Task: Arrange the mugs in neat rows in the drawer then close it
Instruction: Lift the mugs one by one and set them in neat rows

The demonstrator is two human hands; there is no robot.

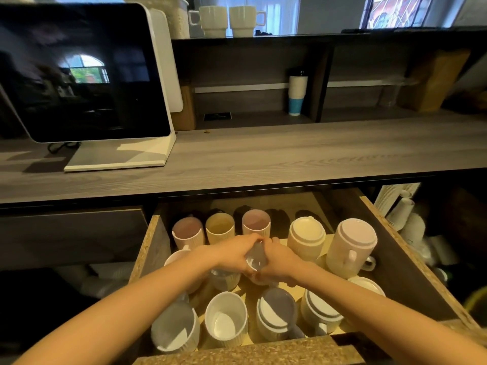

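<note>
An open wooden drawer (395,246) below the counter holds several ribbed mugs. Three upright mugs, pink (187,231), yellow (220,225) and mauve (256,223), form the back row. To their right stand a cream mug (305,237) and a pink mug (353,246), both upside down. The front row has a grey mug (175,329), a white mug (226,318), a grey-blue one (278,313) and a cream one (320,309). My left hand (233,252) and my right hand (280,259) both grip a pale mug (256,256) in the drawer's middle, tilted.
A grey wooden counter (290,154) runs above the drawer, with a white-framed screen (79,75) at left. Two white mugs (226,21) sit on the top shelf. A paper cup stack (297,93) stands in a cubby. More paper cups (400,206) lie right of the drawer.
</note>
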